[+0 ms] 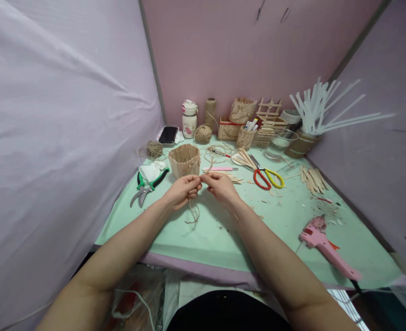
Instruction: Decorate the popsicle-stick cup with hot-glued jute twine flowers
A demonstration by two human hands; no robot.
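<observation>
My left hand and my right hand meet at the fingertips over the middle of the table. Both are closed in a pinch on a piece of twine. One end hangs in loops below my left hand, and another bit sticks up above the right fingers. Just behind my left hand stands a small wooden basket made of craft sticks. A pink pen-like tool and some craft sticks lie behind my right hand.
Pruning shears lie at the left. Scissors with red and yellow handles rest right of centre. A pink glue gun lies near the right front edge. Behind are a bottle, twine balls, a glass bowl and glue sticks.
</observation>
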